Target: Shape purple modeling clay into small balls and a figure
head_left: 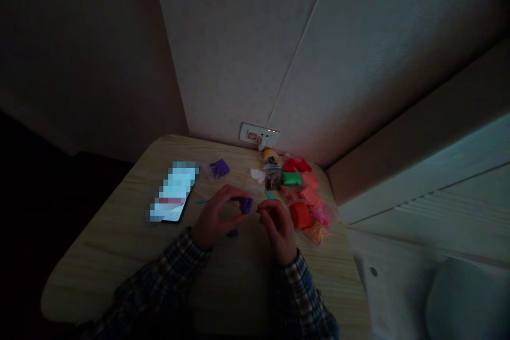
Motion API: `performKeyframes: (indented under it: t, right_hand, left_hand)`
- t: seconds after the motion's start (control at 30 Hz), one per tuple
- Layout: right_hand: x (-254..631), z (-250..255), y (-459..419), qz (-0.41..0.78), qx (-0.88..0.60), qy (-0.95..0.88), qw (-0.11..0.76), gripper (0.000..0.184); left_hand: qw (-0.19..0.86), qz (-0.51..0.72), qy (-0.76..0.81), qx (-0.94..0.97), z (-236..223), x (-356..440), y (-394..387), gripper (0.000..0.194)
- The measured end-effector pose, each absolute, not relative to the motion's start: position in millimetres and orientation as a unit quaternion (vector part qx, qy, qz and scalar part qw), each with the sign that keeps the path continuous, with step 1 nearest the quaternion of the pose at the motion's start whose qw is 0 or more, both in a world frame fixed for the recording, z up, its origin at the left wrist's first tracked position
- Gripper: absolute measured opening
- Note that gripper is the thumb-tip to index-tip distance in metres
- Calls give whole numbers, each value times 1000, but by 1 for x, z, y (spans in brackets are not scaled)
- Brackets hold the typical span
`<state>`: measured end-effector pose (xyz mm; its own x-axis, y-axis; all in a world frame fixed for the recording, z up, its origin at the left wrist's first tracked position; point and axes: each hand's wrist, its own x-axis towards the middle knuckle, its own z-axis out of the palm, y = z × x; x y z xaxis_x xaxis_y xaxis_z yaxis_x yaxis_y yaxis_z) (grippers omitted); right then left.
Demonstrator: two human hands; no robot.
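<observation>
Between the thumb and fingertips of my left hand (218,218) is a small lumpy piece of purple clay (246,205), held above the table. My right hand (278,228) is just to its right, thumb and fingers pinched together; whether a tiny bit lies between them is too dark to tell. A smaller purple lump (232,232) rests on the tabletop below my left hand. Farther back, more purple clay (219,168) sits in a clear bag. Partly hidden behind my left hand is a thin teal stick (202,201); another teal tool (270,194) shows behind my right hand.
A lit phone (173,191) lies left on the wooden table (119,255). Bagged clay crowds the right side, including a green pack (291,178) and a red pack (301,215). A white scrap (257,175) lies near the back. The wall bears a socket (258,134).
</observation>
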<state>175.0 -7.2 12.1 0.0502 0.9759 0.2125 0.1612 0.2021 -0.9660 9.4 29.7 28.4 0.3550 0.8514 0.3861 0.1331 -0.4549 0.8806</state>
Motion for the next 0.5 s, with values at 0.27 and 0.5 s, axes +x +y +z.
performKeyframes:
  t: [0.27, 0.5]
  right_hand:
    - [174, 10, -6, 409, -487, -578, 512, 13]
    - [170, 15, -6, 434, -469, -584, 501, 22]
  left_hand:
    - [439, 456, 337, 697, 26, 12, 28, 27]
    - [429, 441, 344, 709, 24, 13, 27, 29]
